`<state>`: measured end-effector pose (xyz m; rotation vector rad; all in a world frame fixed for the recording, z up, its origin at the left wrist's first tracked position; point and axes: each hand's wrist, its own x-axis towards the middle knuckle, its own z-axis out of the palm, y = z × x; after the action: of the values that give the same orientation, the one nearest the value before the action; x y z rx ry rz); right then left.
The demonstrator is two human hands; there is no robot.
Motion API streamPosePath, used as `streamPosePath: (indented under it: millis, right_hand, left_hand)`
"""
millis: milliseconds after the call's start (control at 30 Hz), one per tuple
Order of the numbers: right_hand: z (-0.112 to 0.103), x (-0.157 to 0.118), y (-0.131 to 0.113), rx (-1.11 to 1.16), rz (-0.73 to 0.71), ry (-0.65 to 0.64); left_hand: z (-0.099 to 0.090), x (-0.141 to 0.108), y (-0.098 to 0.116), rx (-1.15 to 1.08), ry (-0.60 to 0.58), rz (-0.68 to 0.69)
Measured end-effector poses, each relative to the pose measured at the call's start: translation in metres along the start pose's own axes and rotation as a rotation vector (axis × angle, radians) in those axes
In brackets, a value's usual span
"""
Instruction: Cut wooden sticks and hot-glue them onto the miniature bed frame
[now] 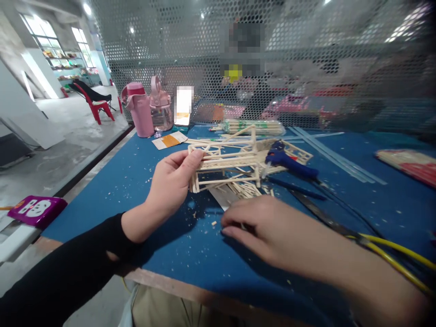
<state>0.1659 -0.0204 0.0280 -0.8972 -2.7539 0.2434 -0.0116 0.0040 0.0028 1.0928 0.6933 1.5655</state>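
Note:
My left hand (173, 181) grips one end of a small frame of thin wooden sticks (228, 161), thumb on top, holding it above the blue table. Nearer to me, my right hand (252, 222) is low over the tabletop with its fingers curled and the thumb close to them. Whatever may lie between those fingertips is hidden. Just beyond this hand is a pile of short cut sticks (243, 189) on a pale sheet (220, 196). A blue glue gun (289, 161) rests right of the frame, its nozzle close to the frame's right end.
Yellow-handled scissors (384, 250) lie beneath my right forearm. Clear glue sticks (335, 152) and a bagged bundle of sticks (254, 127) are toward the back. Pink bottles (141, 113) and a lit phone (183, 106) stand before a perforated metal screen (170, 45). A purple power strip (37, 211) sits left.

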Motion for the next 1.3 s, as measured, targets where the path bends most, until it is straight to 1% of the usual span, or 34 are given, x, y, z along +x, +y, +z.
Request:
streamPosePath:
  millis: [33, 100, 167, 233, 533, 667, 733, 800, 900, 967, 1067, 1133, 1200, 1233, 1300]
  right_hand:
    - [0.006, 0.001, 0.002, -0.021, 0.072, -0.045]
    - [0.018, 0.005, 0.005, -0.046, 0.156, -0.105]
    - [0.025, 0.01, 0.005, -0.051, 0.199, -0.186]
    - [0.027, 0.014, 0.003, -0.057, 0.229, -0.246]
    - [0.029, 0.016, 0.004, -0.054, 0.232, -0.249]
    - [0.031, 0.017, 0.0, -0.08, 0.272, -0.276]
    - [0.029, 0.014, -0.003, -0.084, 0.27, -0.271]
    - [0.024, 0.009, -0.008, -0.035, 0.225, -0.22]
    - [0.005, 0.002, -0.015, 0.13, 0.124, -0.058]
    - [-0.01, 0.002, -0.018, 0.196, 0.081, 0.1]
    - [-0.029, 0.01, -0.017, 0.212, 0.08, 0.358]
    - [-0.033, 0.018, -0.013, 0.193, 0.086, 0.545]
    - [-0.03, 0.025, -0.008, 0.111, 0.049, 0.704]
    - [-0.026, 0.026, -0.005, 0.029, 0.017, 0.754]
    - [-0.016, 0.026, 0.0, -0.181, -0.07, 0.769]
  left_hand:
    - [0.001, 0.0, 0.0, -0.018, -0.003, -0.004]
    - [0.004, -0.002, 0.001, -0.039, -0.005, -0.016]
    - [0.005, -0.004, 0.001, -0.044, -0.002, -0.03]
    - [0.006, -0.005, 0.0, -0.03, 0.007, -0.033]
    - [0.005, -0.007, -0.006, 0.094, 0.041, 0.064]
    - [0.006, -0.005, -0.007, 0.09, 0.051, 0.061]
    - [0.006, -0.004, -0.007, 0.091, 0.057, 0.057]
    - [0.006, -0.003, -0.007, 0.09, 0.054, 0.053]
    - [0.006, -0.003, -0.006, 0.066, 0.039, 0.037]
    - [0.007, -0.003, -0.006, 0.043, 0.044, 0.029]
    - [0.008, -0.003, -0.005, 0.022, 0.066, 0.032]
    - [0.009, -0.003, -0.005, 0.02, 0.066, 0.029]
    - [0.009, -0.003, -0.004, 0.03, 0.065, 0.031]
    - [0.009, -0.003, -0.004, 0.041, 0.066, 0.035]
    - [0.009, -0.004, -0.003, 0.074, 0.073, 0.052]
